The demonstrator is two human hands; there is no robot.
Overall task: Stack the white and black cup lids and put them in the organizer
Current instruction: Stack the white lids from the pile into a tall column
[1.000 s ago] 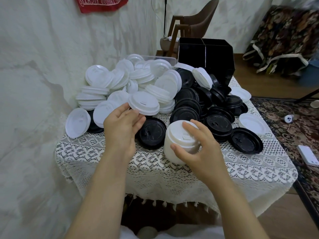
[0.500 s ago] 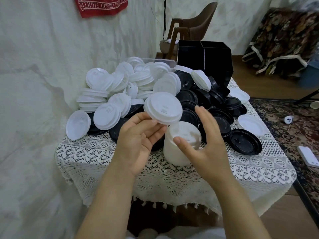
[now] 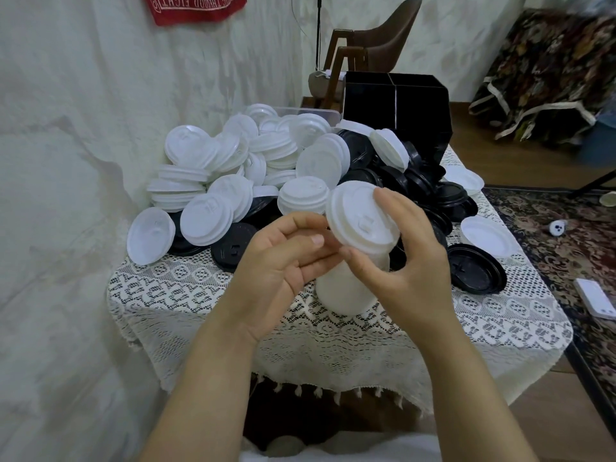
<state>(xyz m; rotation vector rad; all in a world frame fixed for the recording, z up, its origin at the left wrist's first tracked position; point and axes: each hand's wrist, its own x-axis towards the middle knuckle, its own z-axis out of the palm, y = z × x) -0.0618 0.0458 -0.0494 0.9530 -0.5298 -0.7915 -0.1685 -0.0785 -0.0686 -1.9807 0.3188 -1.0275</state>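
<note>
My right hand [image 3: 410, 261] grips a white lid [image 3: 361, 218], tilted, just above a white lid stack [image 3: 346, 291] standing on the lace-covered table [image 3: 466, 315]. Thumb and fingers curl round the lid's rim. Beside the lid's left edge, my left hand [image 3: 283, 261] is palm up with relaxed fingers and holds nothing. A heap of loose white lids [image 3: 250, 161] lies at the back left and black lids [image 3: 416, 181] at the back right. The black organizer [image 3: 393, 108] stands behind them at the table's far edge.
A wall runs close along the left side. A brown chair [image 3: 373, 38] stands behind the table. A clear plastic tub [image 3: 320, 113] shows behind the white heap. On the patterned rug at right lie a white device [image 3: 596, 298] and a small white object [image 3: 558, 226].
The white lid went from my left hand to my right and moved right, over the white stack. My left hand let go and opened; my right hand closed on the lid.
</note>
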